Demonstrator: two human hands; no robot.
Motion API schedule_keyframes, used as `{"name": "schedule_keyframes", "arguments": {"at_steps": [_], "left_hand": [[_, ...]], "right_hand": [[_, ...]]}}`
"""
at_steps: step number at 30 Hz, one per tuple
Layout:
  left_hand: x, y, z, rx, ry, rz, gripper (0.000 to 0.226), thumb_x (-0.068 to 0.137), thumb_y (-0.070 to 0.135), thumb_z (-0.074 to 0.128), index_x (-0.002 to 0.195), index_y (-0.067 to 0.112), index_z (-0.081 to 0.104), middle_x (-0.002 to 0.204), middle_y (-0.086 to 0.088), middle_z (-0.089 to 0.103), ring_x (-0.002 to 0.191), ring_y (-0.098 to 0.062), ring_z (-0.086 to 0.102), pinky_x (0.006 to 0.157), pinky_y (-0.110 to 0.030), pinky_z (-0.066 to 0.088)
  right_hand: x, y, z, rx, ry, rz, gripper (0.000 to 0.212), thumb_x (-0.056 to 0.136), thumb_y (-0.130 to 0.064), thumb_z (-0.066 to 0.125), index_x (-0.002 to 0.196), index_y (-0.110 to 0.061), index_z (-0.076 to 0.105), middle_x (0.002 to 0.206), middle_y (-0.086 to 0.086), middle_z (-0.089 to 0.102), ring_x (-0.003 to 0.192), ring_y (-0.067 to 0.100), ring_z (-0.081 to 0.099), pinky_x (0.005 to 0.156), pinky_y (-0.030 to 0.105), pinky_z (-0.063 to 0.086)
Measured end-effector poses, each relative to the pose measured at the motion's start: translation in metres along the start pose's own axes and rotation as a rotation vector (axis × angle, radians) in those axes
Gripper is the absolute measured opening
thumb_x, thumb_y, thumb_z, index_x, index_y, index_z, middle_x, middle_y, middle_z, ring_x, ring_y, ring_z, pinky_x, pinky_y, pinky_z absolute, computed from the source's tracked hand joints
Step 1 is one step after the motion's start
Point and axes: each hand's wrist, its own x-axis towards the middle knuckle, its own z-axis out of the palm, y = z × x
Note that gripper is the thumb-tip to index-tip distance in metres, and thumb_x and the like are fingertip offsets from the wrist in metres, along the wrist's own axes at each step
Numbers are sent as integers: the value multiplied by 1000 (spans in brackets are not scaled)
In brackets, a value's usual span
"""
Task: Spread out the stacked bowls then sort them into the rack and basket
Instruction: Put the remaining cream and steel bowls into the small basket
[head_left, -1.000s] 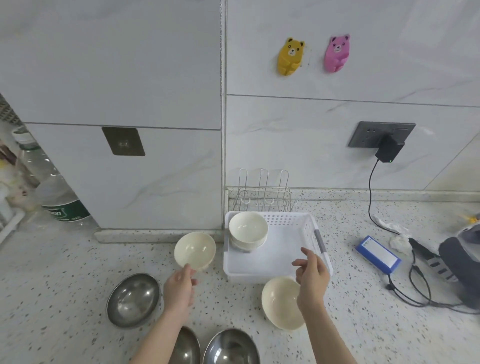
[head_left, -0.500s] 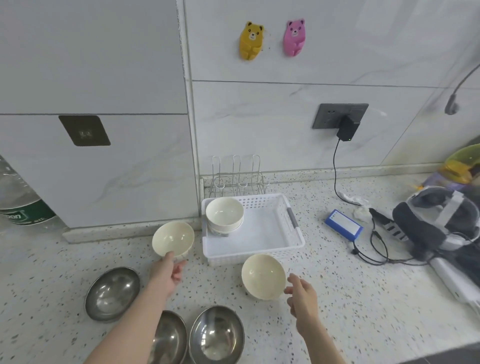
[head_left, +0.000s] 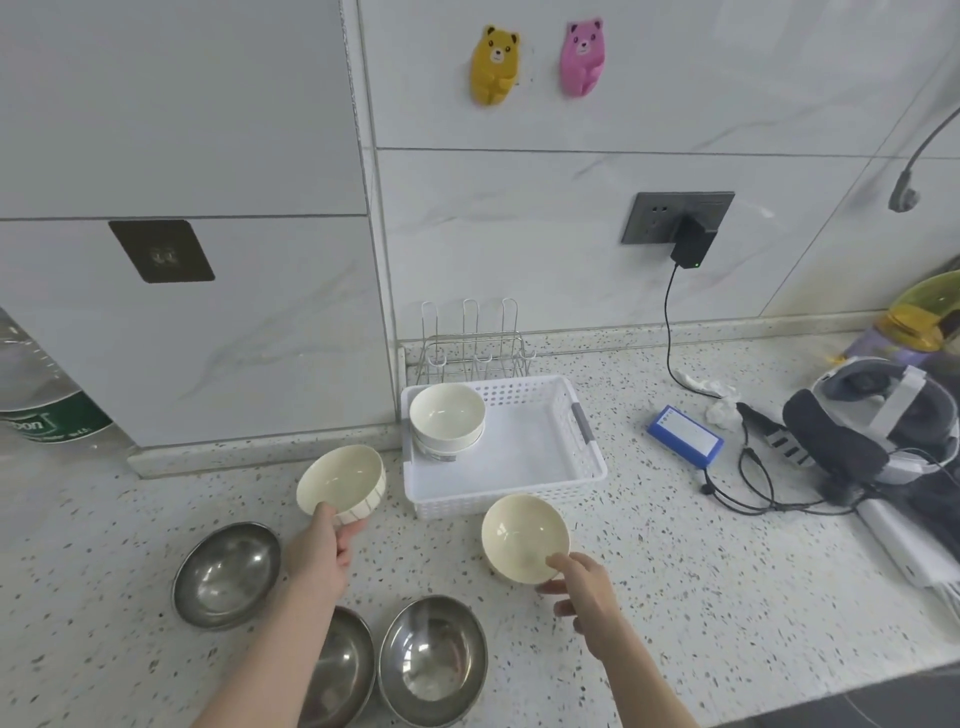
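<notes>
My left hand (head_left: 324, 551) pinches the near rim of a cream bowl (head_left: 340, 480), tilted and held left of the white basket (head_left: 550, 488). My right hand (head_left: 584, 592) pinches the near rim of a second cream bowl (head_left: 522, 535) in front of the basket. Two stacked cream bowls (head_left: 448, 423) sit in the basket's back left corner. A wire rack (head_left: 472, 348) stands behind the basket against the wall. Three steel bowls lie on the counter: one at the left (head_left: 226, 571), one under my left forearm (head_left: 343, 670), one in the near middle (head_left: 434, 660).
A blue box (head_left: 684, 436), black cables (head_left: 748, 483) and a headset (head_left: 878, 421) crowd the counter to the right. A charger (head_left: 690, 244) is plugged into the wall socket. A plastic bottle (head_left: 36, 395) stands at the far left.
My right hand dropped from over the basket to the front cream bowl and took hold of its rim. My left hand kept its bowl. The view shifted right.
</notes>
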Motion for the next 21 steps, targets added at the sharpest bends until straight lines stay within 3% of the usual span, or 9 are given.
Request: {"name": "schedule_keyframes", "arguments": {"at_steps": [4, 8, 12, 16, 21], "left_hand": [[-10, -1, -4, 50, 2, 59, 14, 87, 13, 50, 90, 2, 57, 91, -19, 73, 30, -3, 26, 29, -13, 19], [-21, 0, -5, 48, -9, 93, 14, 87, 15, 52, 93, 4, 58, 85, -18, 75, 32, -4, 27, 29, -15, 21], [-33, 5, 0, 15, -16, 137, 18, 86, 15, 53, 99, 4, 59, 77, -14, 76, 34, -4, 30, 28, -16, 23], [-46, 10, 10, -22, -43, 158, 19, 85, 15, 53, 101, 7, 60, 77, -15, 76, 33, -5, 30, 29, -15, 23], [-60, 18, 27, 68, -75, 220, 19, 87, 15, 53, 100, 6, 63, 77, -16, 76, 35, -5, 31, 30, -15, 23]], "right_hand": [[2, 1, -2, 5, -3, -33, 29, 87, -13, 53, 115, -21, 55, 81, 16, 74, 41, 11, 50, 38, 19, 31], [-1, 1, -8, 24, 13, -99, 26, 83, -8, 55, 106, -17, 63, 67, 14, 72, 38, 3, 53, 39, 18, 35], [-6, -6, -23, -14, 4, -180, 22, 77, -8, 57, 94, -14, 69, 61, 9, 69, 46, 10, 61, 45, 23, 35], [-7, -24, -36, 87, -22, -256, 11, 76, -4, 53, 69, -1, 62, 54, 16, 59, 36, 9, 48, 36, 18, 25], [-4, -60, -47, 212, 7, -330, 17, 82, 4, 48, 83, 13, 62, 55, 23, 57, 32, 6, 40, 35, 17, 24]]}}
